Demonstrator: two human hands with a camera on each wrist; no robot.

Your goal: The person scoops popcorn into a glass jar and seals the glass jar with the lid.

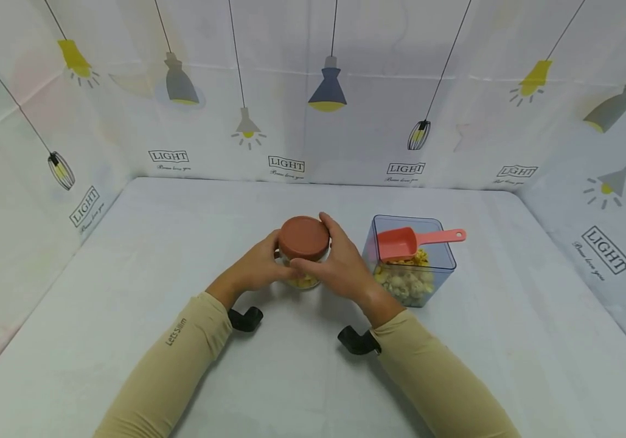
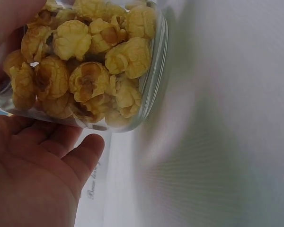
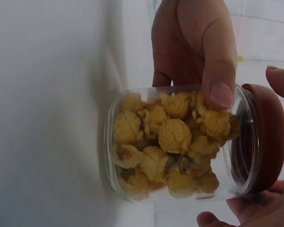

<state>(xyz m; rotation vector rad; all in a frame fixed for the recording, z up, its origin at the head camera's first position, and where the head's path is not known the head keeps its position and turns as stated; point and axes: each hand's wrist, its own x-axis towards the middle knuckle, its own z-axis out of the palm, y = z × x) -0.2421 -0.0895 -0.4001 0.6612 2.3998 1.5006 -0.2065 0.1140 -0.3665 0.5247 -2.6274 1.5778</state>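
A clear jar of yellow popcorn stands upright on the white cloth, with a reddish-brown lid on its mouth. My left hand grips the jar's side, its thumb pressed against the clear wall in the right wrist view. Fingers and thumb of my right hand hold the lid around its rim. Through the wall in the left wrist view, popcorn fills much of the jar.
Just right of the right hand stands a clear bluish square container with popcorn inside. Lying across its top is a coral-pink scoop, its handle reaching over the right rim. Behind the table hangs a lamp-printed cloth.
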